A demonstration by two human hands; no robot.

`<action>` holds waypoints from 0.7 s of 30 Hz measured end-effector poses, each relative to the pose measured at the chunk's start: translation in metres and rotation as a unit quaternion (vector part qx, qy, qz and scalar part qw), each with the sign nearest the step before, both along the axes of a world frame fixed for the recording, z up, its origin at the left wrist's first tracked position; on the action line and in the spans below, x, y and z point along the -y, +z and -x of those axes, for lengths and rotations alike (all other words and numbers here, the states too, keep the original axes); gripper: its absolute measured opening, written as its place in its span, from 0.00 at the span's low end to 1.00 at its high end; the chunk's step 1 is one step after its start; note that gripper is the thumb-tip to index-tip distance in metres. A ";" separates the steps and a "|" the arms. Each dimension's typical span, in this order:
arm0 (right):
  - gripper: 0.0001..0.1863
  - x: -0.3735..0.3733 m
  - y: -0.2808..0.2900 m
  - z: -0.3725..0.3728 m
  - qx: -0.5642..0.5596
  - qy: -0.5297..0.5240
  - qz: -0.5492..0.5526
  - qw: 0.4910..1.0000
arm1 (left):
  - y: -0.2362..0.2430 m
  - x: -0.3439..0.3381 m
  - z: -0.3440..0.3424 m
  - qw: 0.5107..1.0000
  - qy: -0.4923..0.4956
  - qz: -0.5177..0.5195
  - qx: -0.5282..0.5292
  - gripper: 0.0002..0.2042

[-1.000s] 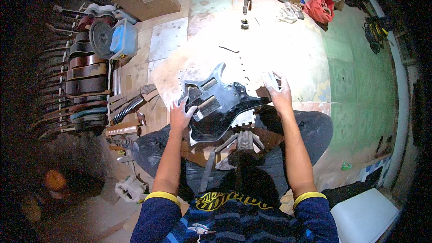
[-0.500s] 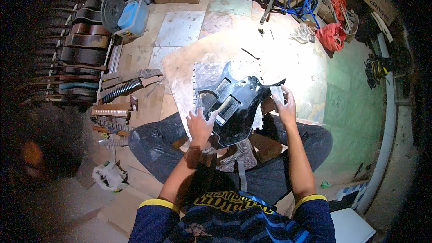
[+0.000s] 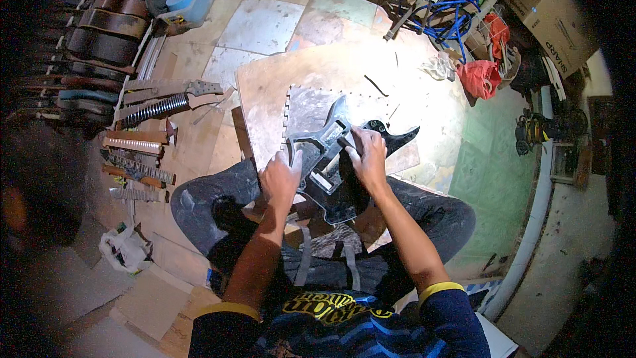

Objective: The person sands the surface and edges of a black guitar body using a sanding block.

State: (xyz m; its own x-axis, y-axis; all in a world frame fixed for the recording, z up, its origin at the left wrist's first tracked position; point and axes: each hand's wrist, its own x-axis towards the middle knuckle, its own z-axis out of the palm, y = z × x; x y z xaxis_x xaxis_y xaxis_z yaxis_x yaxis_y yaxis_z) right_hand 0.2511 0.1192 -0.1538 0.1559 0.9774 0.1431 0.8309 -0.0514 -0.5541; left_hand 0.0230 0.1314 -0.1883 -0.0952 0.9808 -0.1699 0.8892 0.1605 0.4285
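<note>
A glossy black electric guitar body (image 3: 341,193) with rectangular cavities and pointed horns lies tilted over my crossed legs. My left hand (image 3: 281,176) grips its left edge, the thumb along the rim and whitish dust on the fingers. On the upper face, beside a cavity, my right hand (image 3: 368,159) presses down a small grey piece of sandpaper (image 3: 349,139), mostly hidden under the fingers. The horn and rim near my left hand look dull and greyish, while the lower part shines.
Beneath lie a dusty foam mat (image 3: 308,109) and a wooden board (image 3: 255,86). Files and rasps (image 3: 136,144) are on the floor at left, near a row of guitars (image 3: 99,43). Blue cable (image 3: 457,10) and a red bag (image 3: 478,79) lie far right.
My right hand has moved left from the right horn onto the body's face, carrying the sandpaper. My left hand has shifted to the left edge. The view has turned slightly.
</note>
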 end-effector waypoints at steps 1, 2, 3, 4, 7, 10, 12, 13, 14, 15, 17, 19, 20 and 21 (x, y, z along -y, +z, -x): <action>0.32 -0.003 -0.003 0.002 0.029 -0.002 -0.004 1.000 | -0.001 -0.001 -0.002 1.000 0.027 0.000 0.010 0.23; 0.32 -0.006 -0.005 0.004 0.058 -0.004 -0.008 0.998 | -0.015 0.000 -0.005 0.999 0.019 0.016 0.022 0.21; 0.31 0.000 -0.008 0.013 0.076 0.004 0.017 0.997 | -0.019 0.001 -0.005 0.999 0.027 0.011 0.021 0.21; 0.31 0.016 -0.009 0.026 0.095 0.012 0.042 0.995 | -0.021 0.002 -0.007 0.999 0.034 0.006 0.021 0.21; 0.20 0.050 -0.017 0.054 0.106 0.136 0.006 0.985 | -0.024 0.002 -0.008 0.998 0.049 0.001 0.030 0.21; 0.20 0.013 -0.026 0.015 0.084 0.076 0.115 0.987 | -0.023 0.004 -0.009 0.998 0.046 0.016 0.031 0.21; 0.22 -0.003 -0.018 0.015 0.041 -0.039 0.095 0.994 | -0.026 0.005 -0.012 0.998 0.048 0.011 0.028 0.21; 0.23 -0.009 -0.017 0.023 0.111 -0.048 0.023 0.992 | -0.026 0.002 -0.011 0.998 0.051 0.001 0.026 0.21; 0.24 0.012 -0.030 0.034 0.152 0.002 0.072 0.986 | -0.029 0.005 -0.009 0.998 0.059 0.010 0.014 0.21; 0.26 0.044 -0.042 0.046 0.199 0.047 0.119 0.972 | -0.027 0.003 -0.011 0.998 0.054 0.004 0.016 0.21; 0.27 0.050 -0.016 0.061 0.095 0.161 0.055 0.981 | -0.027 0.005 -0.007 0.999 0.050 -0.006 0.015 0.20; 0.27 0.025 -0.016 0.034 0.145 0.125 0.085 0.978 | -0.023 0.002 -0.008 0.998 0.056 -0.021 0.021 0.19; 0.25 0.006 -0.016 0.024 0.130 0.064 0.054 0.988 | -0.021 0.004 -0.010 0.998 0.056 -0.023 0.025 0.19; 0.25 -0.017 -0.021 0.027 0.063 0.010 0.001 0.998 | -0.022 0.004 -0.009 0.998 0.054 -0.022 0.019 0.18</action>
